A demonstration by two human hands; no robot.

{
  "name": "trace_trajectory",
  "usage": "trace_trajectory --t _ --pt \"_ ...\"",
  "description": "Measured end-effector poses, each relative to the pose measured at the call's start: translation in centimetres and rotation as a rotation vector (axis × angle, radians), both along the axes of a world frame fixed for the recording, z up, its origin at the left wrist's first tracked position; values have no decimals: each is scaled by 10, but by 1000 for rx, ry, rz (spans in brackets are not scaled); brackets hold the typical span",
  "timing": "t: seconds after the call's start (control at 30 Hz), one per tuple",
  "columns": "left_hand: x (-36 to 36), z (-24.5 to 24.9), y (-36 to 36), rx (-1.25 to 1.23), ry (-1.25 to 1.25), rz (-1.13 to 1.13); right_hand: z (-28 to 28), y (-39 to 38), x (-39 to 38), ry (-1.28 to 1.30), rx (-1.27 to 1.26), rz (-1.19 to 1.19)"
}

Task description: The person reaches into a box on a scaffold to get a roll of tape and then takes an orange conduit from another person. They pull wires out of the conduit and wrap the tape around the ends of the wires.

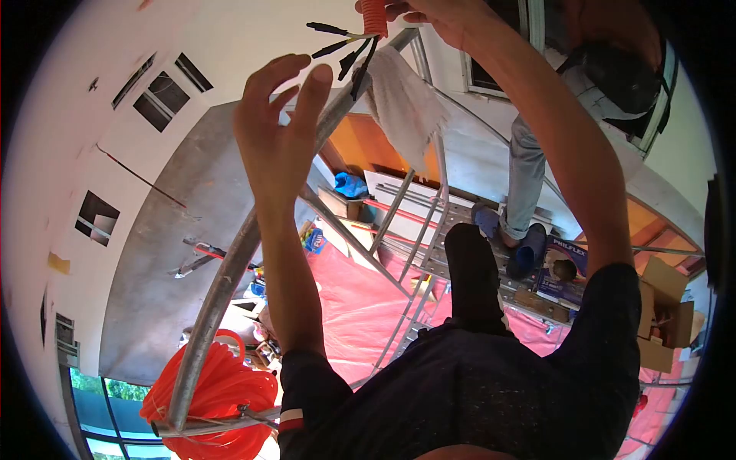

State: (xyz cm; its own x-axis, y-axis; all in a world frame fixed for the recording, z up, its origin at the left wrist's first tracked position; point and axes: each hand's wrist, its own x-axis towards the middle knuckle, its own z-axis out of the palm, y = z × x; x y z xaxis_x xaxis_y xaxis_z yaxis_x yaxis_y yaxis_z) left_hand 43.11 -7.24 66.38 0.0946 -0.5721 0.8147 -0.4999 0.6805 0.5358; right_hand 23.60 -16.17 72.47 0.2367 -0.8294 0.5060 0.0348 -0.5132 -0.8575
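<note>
White walls with dark rectangular openings bend around a floor far below that is covered in red sheeting [360, 299].

The right hand [429, 14] is cut off by the top edge. Its fingers [395, 9] are closed on the end of an orange corrugated conduit [374, 15], though how many of them wrap it cannot be told. Black wires [337, 46] fan out of the conduit's mouth, down and to the left.

The left hand [280, 115] is held up just below those wires, fingers [316, 88] spread wide and holding nothing. Whether a fingertip touches a wire is hard to make out.

Behind the left hand a grey metal pole [222, 284] slants down. A white cloth [406, 103] is draped over its upper part, just under the conduit. At the pole's lower end lies a coil of orange conduit [218, 391], partly hidden by the pole.

A metal scaffold frame [429, 230] drops away beneath the person's dark trouser leg. On its platform stands another person [525, 165]. Only one jeans leg and blue shoes show clearly, and the upper body is cut off. Cardboard boxes [663, 307] sit at the right edge, half lost in the lens rim.
</note>
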Motion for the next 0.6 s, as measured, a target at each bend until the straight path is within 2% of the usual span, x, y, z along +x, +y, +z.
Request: trace_trajectory --t 0.17,0.3,0.43,0.6 --pt "-6 21 -8 109 15 -67 0 8 1 0 11 -28" --pt "-6 23 -31 30 -112 -164 1 6 0 48 19 -67" --pt "1 27 -38 8 -198 -127 -8 -12 -7 8 39 45" --pt "-13 36 -27 162 -280 -127 -14 -12 -19 -17 20 171"
